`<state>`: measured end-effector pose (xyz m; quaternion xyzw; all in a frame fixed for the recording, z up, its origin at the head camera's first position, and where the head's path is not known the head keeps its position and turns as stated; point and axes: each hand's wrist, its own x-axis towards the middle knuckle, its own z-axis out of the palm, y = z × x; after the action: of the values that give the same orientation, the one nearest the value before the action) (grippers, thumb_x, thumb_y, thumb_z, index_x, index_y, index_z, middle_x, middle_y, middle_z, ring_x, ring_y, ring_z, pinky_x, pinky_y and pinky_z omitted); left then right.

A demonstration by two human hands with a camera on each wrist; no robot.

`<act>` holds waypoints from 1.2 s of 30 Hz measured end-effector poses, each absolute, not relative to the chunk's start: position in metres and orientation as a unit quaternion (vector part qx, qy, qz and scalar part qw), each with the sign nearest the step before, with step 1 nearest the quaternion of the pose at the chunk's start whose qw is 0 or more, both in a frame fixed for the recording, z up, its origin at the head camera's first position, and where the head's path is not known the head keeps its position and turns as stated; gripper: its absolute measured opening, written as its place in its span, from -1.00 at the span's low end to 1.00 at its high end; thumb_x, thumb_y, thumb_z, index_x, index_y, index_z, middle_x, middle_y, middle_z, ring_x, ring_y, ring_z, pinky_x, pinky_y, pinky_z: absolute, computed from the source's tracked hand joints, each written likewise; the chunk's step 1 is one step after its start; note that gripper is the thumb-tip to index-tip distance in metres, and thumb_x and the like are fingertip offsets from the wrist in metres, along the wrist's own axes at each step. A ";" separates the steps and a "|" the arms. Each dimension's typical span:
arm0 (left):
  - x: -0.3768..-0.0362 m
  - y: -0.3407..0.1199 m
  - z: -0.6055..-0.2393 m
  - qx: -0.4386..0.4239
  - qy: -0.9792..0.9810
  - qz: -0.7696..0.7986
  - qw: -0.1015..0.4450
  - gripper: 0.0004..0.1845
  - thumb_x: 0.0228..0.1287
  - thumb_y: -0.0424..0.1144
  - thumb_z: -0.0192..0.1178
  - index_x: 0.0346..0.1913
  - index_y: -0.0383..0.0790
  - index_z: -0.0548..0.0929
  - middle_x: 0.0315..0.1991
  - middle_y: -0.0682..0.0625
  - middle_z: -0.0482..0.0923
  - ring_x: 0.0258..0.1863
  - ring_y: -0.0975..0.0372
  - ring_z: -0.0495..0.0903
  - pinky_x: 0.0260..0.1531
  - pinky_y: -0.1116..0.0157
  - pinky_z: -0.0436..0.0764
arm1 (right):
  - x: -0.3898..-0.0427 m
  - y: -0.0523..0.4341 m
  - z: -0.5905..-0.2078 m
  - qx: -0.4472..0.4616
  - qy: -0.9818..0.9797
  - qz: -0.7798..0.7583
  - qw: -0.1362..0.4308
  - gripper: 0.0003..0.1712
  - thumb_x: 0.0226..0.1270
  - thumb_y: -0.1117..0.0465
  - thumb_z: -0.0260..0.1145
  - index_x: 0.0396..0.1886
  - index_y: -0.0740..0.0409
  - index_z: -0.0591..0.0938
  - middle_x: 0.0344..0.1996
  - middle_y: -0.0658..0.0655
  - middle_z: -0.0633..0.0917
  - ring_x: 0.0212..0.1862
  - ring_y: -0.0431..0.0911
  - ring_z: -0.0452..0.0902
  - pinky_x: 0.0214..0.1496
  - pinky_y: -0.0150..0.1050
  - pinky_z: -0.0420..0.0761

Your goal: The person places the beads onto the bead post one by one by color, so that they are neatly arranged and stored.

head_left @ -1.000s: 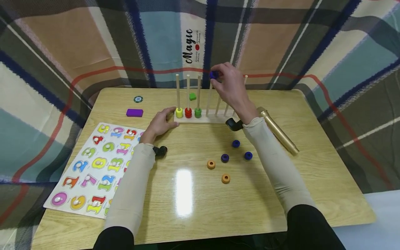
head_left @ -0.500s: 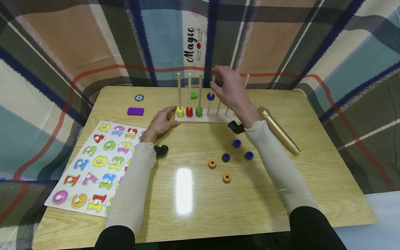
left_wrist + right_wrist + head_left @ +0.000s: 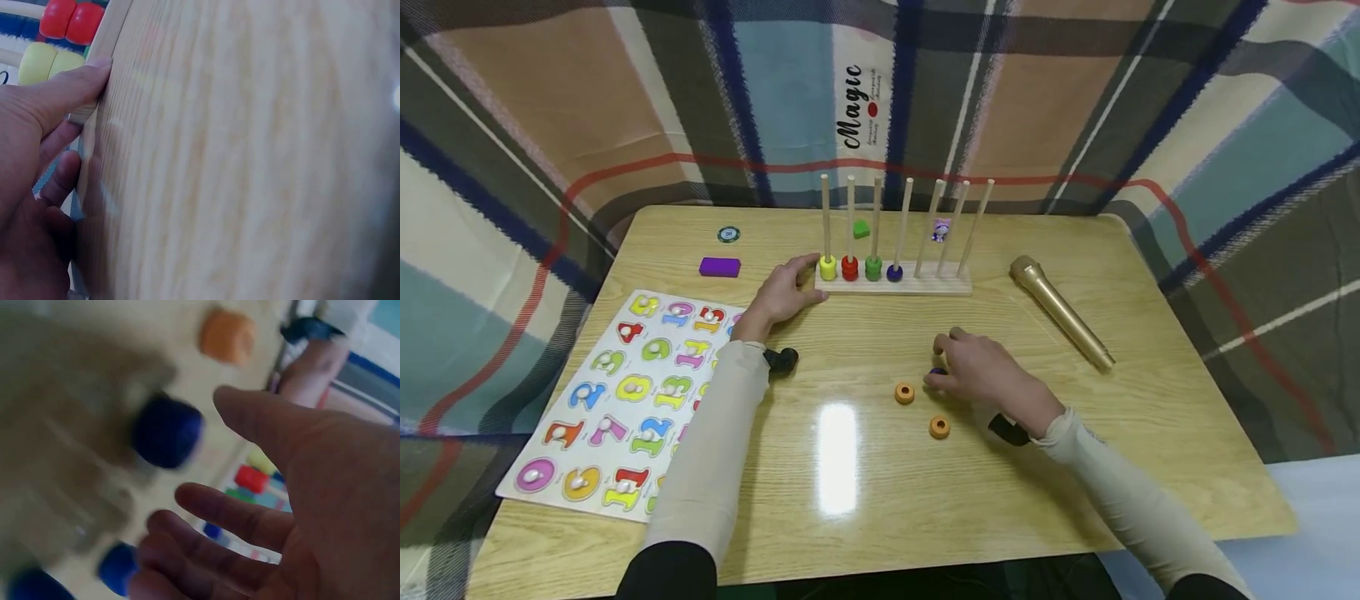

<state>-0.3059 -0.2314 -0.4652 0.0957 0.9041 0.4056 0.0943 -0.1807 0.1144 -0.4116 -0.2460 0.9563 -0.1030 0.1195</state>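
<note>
My left hand [image 3: 781,296] grips the left end of a wooden peg rack [image 3: 932,286], thumb against its front. From the left, its pegs carry yellow beads [image 3: 827,267], red beads [image 3: 850,267], green beads [image 3: 873,267] and one dark blue bead [image 3: 894,272]; three pegs on the right are bare. Over the tabletop, my right hand [image 3: 988,375] reaches down with thumb and fingers apart around a loose dark blue bead [image 3: 167,431], not touching it in the right wrist view. Two more blue beads, one of them a blue bead [image 3: 117,569], lie beyond the fingers, hidden in the head view.
Two orange beads, one orange bead [image 3: 904,393] and another orange bead [image 3: 938,427], lie left of the right hand. A gold microphone-shaped tube [image 3: 1063,315] lies at right. At left are a number puzzle board [image 3: 632,400], purple block [image 3: 719,267] and chip [image 3: 728,234]. Behind the rack sits a green block [image 3: 861,229].
The right hand let go of a dark blue bead, which slid down the fourth peg to the base. That hand then moved down toward the loose blue beads. The left hand stayed put.
</note>
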 end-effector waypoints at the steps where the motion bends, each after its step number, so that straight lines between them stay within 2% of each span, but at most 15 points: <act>1: -0.306 -0.232 -0.465 0.095 0.904 0.405 0.093 -0.14 0.51 -0.18 0.37 0.72 -0.10 0.19 0.59 -0.30 0.26 0.39 -0.19 0.31 0.48 -0.21 0.28 | -0.178 0.115 -0.417 -0.251 0.954 -0.103 0.123 -0.58 0.45 -0.08 0.50 -0.04 0.17 0.68 -0.24 0.10 0.63 -0.37 -0.08 0.52 -0.37 -0.16 0.58; 5: -0.307 -0.233 -0.466 0.100 0.906 0.402 0.089 -0.14 0.50 -0.20 0.38 0.72 -0.14 0.19 0.53 -0.32 0.31 0.30 -0.16 0.33 0.45 -0.19 0.30 | -0.173 0.114 -0.429 -0.273 0.949 -0.125 0.100 -0.77 0.42 0.11 0.50 -0.16 0.16 0.68 -0.31 0.06 0.64 -0.34 -0.11 0.56 -0.35 -0.20 0.61; 7: -0.307 -0.233 -0.467 0.102 0.907 0.400 0.089 -0.14 0.50 -0.19 0.38 0.72 -0.14 0.19 0.50 -0.34 0.33 0.26 -0.15 0.33 0.42 -0.19 0.32 | -0.175 0.113 -0.427 -0.277 0.947 -0.145 0.072 -0.81 0.40 0.20 0.49 -0.11 0.19 0.70 -0.27 0.10 0.66 -0.31 -0.08 0.61 -0.29 -0.15 0.67; 9: -0.307 -0.234 -0.466 0.104 0.907 0.397 0.090 -0.14 0.51 -0.19 0.37 0.72 -0.15 0.18 0.48 -0.36 0.33 0.25 -0.15 0.33 0.42 -0.19 0.32 | -0.182 0.110 -0.420 -0.269 0.947 -0.170 0.042 -0.74 0.38 0.22 0.50 -0.02 0.22 0.71 -0.19 0.14 0.70 -0.25 -0.03 0.67 -0.23 -0.11 0.71; 13: -0.306 -0.234 -0.464 0.108 0.907 0.397 0.087 -0.15 0.52 -0.19 0.36 0.72 -0.18 0.18 0.46 -0.40 0.32 0.24 -0.15 0.32 0.42 -0.19 0.31 | -0.210 0.103 -0.389 -0.252 0.940 -0.228 -0.036 -0.63 0.37 0.27 0.52 0.10 0.29 0.68 -0.08 0.22 0.73 -0.19 0.05 0.71 -0.19 -0.10 0.73; 17: -0.306 -0.233 -0.463 0.108 0.905 0.402 0.085 -0.15 0.51 -0.20 0.36 0.71 -0.19 0.18 0.40 -0.42 0.34 0.20 -0.14 0.33 0.39 -0.18 0.32 | -0.246 0.096 -0.349 -0.246 0.917 -0.281 -0.138 -0.63 0.41 0.31 0.48 0.16 0.32 0.68 -0.02 0.26 0.71 -0.24 0.07 0.66 -0.23 -0.13 0.66; 21: -0.305 -0.231 -0.464 0.107 0.903 0.407 0.087 -0.15 0.51 -0.22 0.36 0.71 -0.20 0.19 0.50 -0.39 0.30 0.29 -0.16 0.34 0.44 -0.18 0.31 | -0.274 0.087 -0.319 -0.226 0.899 -0.314 -0.204 -0.59 0.47 0.29 0.44 0.25 0.31 0.68 0.05 0.28 0.69 -0.20 0.10 0.61 -0.17 -0.14 0.57; 24: -0.305 -0.231 -0.466 0.108 0.901 0.411 0.088 -0.16 0.52 -0.23 0.36 0.71 -0.20 0.19 0.57 -0.34 0.26 0.34 -0.17 0.34 0.46 -0.18 0.29 | -0.289 0.079 -0.308 -0.211 0.903 -0.315 -0.201 -0.56 0.52 0.24 0.42 0.31 0.27 0.67 0.09 0.27 0.67 -0.18 0.07 0.58 -0.15 -0.19 0.52; 28: -0.304 -0.230 -0.466 0.107 0.900 0.414 0.089 -0.16 0.51 -0.23 0.36 0.71 -0.20 0.20 0.56 -0.33 0.27 0.30 -0.15 0.34 0.45 -0.17 0.30 | -0.299 0.073 -0.304 -0.190 0.917 -0.305 -0.173 -0.52 0.56 0.17 0.41 0.38 0.21 0.66 0.12 0.26 0.66 -0.17 0.03 0.55 -0.16 -0.21 0.48; 36: -0.305 -0.231 -0.465 0.105 0.901 0.412 0.087 -0.15 0.50 -0.22 0.37 0.71 -0.18 0.20 0.48 -0.37 0.32 0.21 -0.12 0.34 0.40 -0.16 0.33 | -0.307 0.065 -0.303 -0.164 0.946 -0.253 -0.116 -0.46 0.57 0.08 0.40 0.45 0.14 0.63 0.23 0.26 0.67 0.06 0.12 0.62 0.08 -0.02 0.63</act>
<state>-0.3047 -0.2312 -0.4654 0.1046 0.9010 0.4120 0.0869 -0.3073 0.0646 -0.3027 -0.1644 0.9464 -0.2528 -0.1156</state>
